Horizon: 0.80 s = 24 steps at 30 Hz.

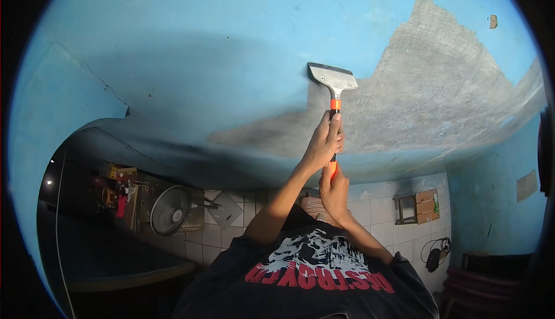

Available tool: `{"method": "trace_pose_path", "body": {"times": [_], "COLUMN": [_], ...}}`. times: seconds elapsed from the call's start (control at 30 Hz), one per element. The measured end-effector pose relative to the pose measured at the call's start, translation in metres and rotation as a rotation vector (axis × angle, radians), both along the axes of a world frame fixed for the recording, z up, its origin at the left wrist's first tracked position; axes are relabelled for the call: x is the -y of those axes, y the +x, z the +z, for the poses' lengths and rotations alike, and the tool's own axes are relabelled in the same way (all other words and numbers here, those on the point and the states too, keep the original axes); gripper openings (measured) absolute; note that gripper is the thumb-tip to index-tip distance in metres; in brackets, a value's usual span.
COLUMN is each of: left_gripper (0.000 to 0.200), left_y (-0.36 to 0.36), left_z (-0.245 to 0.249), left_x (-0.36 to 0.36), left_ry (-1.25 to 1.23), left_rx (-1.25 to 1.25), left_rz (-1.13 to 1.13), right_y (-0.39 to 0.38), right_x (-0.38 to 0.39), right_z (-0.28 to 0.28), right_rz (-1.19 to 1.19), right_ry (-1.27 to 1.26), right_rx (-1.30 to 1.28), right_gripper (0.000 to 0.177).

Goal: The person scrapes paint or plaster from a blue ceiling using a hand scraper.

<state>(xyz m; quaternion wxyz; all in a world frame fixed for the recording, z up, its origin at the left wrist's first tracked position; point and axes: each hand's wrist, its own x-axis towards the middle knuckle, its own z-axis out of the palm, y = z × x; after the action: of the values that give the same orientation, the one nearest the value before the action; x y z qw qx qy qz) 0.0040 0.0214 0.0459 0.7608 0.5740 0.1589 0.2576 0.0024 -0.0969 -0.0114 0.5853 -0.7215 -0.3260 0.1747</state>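
Observation:
A long-handled wall scraper (335, 83) with a wide metal head and an orange-and-black handle is held upright against the wall. Its blade edge lies on or close to the blue paint (254, 53), beside a bare grey patch (422, 93). My left hand (326, 142) is wrapped round the upper handle, just below the head. Lower down, my right hand (335, 190) grips the orange end of the same handle. Both hands are closed, and their fingers hide parts of the handle.
Behind me on the tiled floor stand a round fan (169, 210) at left and a small wooden stool (417, 208) at right. A coiled black cable (435, 254) lies near the stool. A dark table (133, 275) is at lower left, and stacked red chairs (483, 290) are at lower right.

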Motion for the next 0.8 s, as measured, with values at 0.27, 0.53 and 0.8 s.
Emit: {"method": "trace_pose_path", "body": {"times": [0.27, 0.53, 0.8], "left_gripper": [0.042, 0.039, 0.037], "left_y": [-0.004, -0.008, -0.001], "left_z": [-0.029, -0.050, -0.012], "left_x": [0.009, 0.013, 0.004], "left_ry": [-0.085, -0.077, -0.029], "left_rx": [-0.058, -0.043, 0.000], "left_rz": [0.002, 0.011, 0.023], "right_y": [-0.008, -0.009, -0.002], "right_x": [0.015, 0.025, 0.008], "right_z": [-0.016, -0.041, -0.013], "right_rz": [-0.016, 0.031, -0.001], "right_ry": [0.001, -0.077, -0.017], "right_rx": [0.059, 0.012, 0.038], "right_gripper": [0.039, 0.041, 0.041]}}
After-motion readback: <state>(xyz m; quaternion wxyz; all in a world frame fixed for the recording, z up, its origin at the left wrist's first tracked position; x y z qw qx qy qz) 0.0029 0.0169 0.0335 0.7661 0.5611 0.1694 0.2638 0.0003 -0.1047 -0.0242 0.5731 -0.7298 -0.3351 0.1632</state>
